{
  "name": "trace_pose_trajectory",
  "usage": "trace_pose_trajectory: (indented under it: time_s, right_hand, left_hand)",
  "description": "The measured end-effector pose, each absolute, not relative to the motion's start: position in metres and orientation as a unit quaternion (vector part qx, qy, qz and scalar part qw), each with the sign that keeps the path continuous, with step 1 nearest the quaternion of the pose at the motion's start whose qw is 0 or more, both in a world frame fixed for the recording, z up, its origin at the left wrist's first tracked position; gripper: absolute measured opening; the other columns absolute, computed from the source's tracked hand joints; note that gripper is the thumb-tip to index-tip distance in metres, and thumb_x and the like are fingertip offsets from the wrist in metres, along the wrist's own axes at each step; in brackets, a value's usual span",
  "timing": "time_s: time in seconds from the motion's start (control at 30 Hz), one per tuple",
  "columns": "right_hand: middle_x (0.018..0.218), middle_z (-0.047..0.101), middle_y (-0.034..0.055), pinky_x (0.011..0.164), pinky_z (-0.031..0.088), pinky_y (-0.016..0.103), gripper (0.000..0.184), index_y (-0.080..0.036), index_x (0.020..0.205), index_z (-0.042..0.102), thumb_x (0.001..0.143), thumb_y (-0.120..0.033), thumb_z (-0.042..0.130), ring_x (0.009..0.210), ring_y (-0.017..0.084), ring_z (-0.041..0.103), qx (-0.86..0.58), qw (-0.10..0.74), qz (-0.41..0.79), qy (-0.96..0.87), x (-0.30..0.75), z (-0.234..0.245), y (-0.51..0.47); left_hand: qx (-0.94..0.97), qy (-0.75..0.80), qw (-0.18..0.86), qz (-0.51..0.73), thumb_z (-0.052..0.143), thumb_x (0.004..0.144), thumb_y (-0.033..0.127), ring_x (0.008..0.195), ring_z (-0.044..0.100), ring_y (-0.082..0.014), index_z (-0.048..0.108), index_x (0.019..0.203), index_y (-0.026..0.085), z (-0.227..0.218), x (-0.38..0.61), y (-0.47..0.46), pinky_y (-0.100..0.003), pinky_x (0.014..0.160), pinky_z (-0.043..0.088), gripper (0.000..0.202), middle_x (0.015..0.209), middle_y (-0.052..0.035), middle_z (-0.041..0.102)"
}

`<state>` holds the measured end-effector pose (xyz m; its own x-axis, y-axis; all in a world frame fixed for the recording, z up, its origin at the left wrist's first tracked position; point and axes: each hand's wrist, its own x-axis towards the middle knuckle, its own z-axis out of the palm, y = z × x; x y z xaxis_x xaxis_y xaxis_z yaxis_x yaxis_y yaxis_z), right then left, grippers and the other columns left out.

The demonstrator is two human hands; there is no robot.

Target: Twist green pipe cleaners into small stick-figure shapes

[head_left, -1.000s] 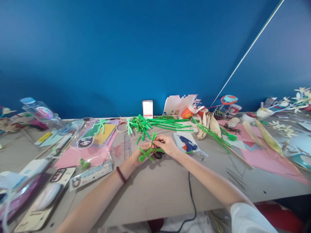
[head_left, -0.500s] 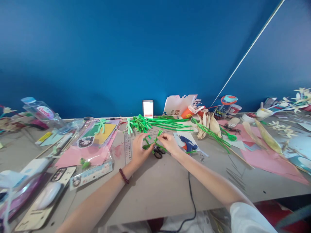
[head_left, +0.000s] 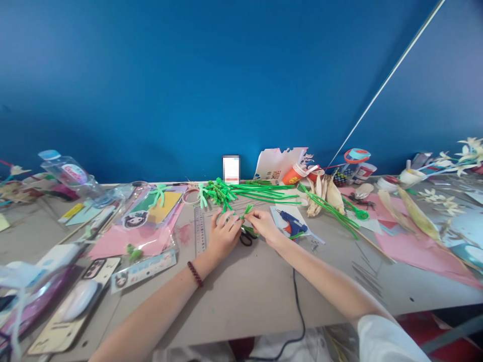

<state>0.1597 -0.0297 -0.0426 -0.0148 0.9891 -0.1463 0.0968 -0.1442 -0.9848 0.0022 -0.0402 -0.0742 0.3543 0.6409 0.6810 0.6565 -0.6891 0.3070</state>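
My left hand (head_left: 225,233), back upward, has its fingers bent over a small green pipe-cleaner piece that it mostly hides. Close on its right, my right hand (head_left: 265,226) pinches the same piece, whose fuzzy green pipe-cleaner tips (head_left: 248,208) stick up between the two hands. Black-handled scissors (head_left: 246,240) lie on the table just below the fingertips. Behind the hands is a heap of curled green pipe cleaners (head_left: 219,191), with long straight green stems (head_left: 264,191) running off to the right.
A blue glue gun (head_left: 292,222) rests on white paper right of my hands, its black cable (head_left: 298,301) hanging over the table edge. A clear ruler (head_left: 200,231) lies left. Beyond are pink sheets (head_left: 113,234), a plastic bottle (head_left: 70,173), paper cups (head_left: 294,174) and dried husks (head_left: 317,196).
My left hand has rolled over, from palm side-on with fingers apart to back upward, closing over the green piece. My right hand keeps its pinch nearly in place.
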Motion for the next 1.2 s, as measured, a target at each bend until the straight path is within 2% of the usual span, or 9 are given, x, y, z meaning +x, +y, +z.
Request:
trace_pose_trajectory:
  time_s: [0.17,0.33,0.53,0.63,0.77,0.97,1.07,1.2]
  right_hand:
    - [0.041,0.035,-0.0076,0.040,0.022,0.022,0.019,-0.018,0.060,0.056,0.064,-0.036,0.058,0.037,0.007,0.030,-0.575,0.391,0.511,-0.505,0.162,-0.037,-0.030]
    - [0.045,0.042,-0.0049,0.047,0.028,0.022,0.018,-0.016,0.058,0.059,0.065,-0.032,0.058,0.046,0.009,0.038,-0.570,0.370,0.484,-0.551,0.165,-0.026,-0.031]
    - [0.052,0.047,-0.0034,0.053,0.031,0.022,0.021,-0.015,0.061,0.061,0.064,-0.037,0.059,0.054,0.010,0.042,-0.576,0.373,0.482,-0.546,0.165,-0.030,-0.029]
    - [0.058,0.053,-0.0020,0.057,0.034,0.023,0.023,-0.015,0.062,0.062,0.063,-0.037,0.061,0.059,0.011,0.046,-0.573,0.393,0.473,-0.542,0.164,-0.036,-0.028]
    - [0.051,0.048,-0.0045,0.050,0.030,0.023,0.023,-0.015,0.063,0.062,0.065,-0.038,0.060,0.050,0.009,0.040,-0.571,0.403,0.489,-0.521,0.160,-0.040,-0.031]
    - [0.044,0.039,-0.0072,0.043,0.023,0.022,0.021,-0.016,0.061,0.060,0.066,-0.037,0.060,0.042,0.007,0.030,-0.581,0.392,0.505,-0.504,0.158,-0.039,-0.033]
    - [0.046,0.042,-0.0061,0.044,0.025,0.022,0.022,-0.016,0.062,0.059,0.067,-0.037,0.059,0.043,0.008,0.034,-0.569,0.394,0.502,-0.519,0.158,-0.042,-0.031]
    - [0.059,0.055,-0.0015,0.054,0.034,0.023,0.018,-0.015,0.068,0.062,0.071,-0.032,0.057,0.053,0.010,0.044,-0.529,0.406,0.441,-0.601,0.157,-0.048,-0.029]
  left_hand:
    - [-0.843,-0.373,0.055,-0.383,0.049,0.082,0.017,0.101,0.056,-0.0234,0.063,0.096,0.026,-0.069,0.001,-0.044,-0.043,0.099,0.025,0.021,0.093,-0.0064,0.067]
    - [-0.830,-0.371,0.113,-0.402,0.052,0.081,0.016,0.093,0.058,-0.0210,0.062,0.089,0.022,-0.066,0.003,-0.044,-0.040,0.092,0.030,0.014,0.087,-0.0045,0.069]
    - [-0.798,-0.416,0.076,-0.430,0.056,0.077,0.016,0.087,0.059,-0.0203,0.061,0.083,0.021,-0.061,0.006,-0.046,-0.038,0.085,0.033,0.009,0.082,-0.0034,0.069]
    - [-0.798,-0.426,0.075,-0.419,0.053,0.077,0.013,0.089,0.059,-0.0206,0.060,0.088,0.021,-0.060,0.006,-0.048,-0.038,0.085,0.033,0.015,0.086,-0.0042,0.069]
    - [-0.817,-0.409,0.114,-0.390,0.049,0.079,0.010,0.091,0.059,-0.0211,0.060,0.095,0.020,-0.061,0.004,-0.048,-0.040,0.089,0.030,0.021,0.090,-0.0062,0.069]
    - [-0.833,-0.381,0.154,-0.371,0.051,0.083,0.013,0.085,0.061,-0.0194,0.060,0.093,0.020,-0.057,-0.001,-0.046,-0.039,0.089,0.029,0.015,0.088,-0.0048,0.070]
    - [-0.831,-0.380,0.138,-0.382,0.051,0.083,0.014,0.085,0.061,-0.0190,0.061,0.089,0.020,-0.057,-0.002,-0.044,-0.039,0.089,0.030,0.012,0.087,-0.0041,0.070]
    - [-0.801,-0.417,0.042,-0.428,0.057,0.078,0.018,0.081,0.062,-0.0185,0.061,0.080,0.020,-0.061,-0.001,-0.042,-0.038,0.083,0.032,0.004,0.083,-0.0030,0.070]
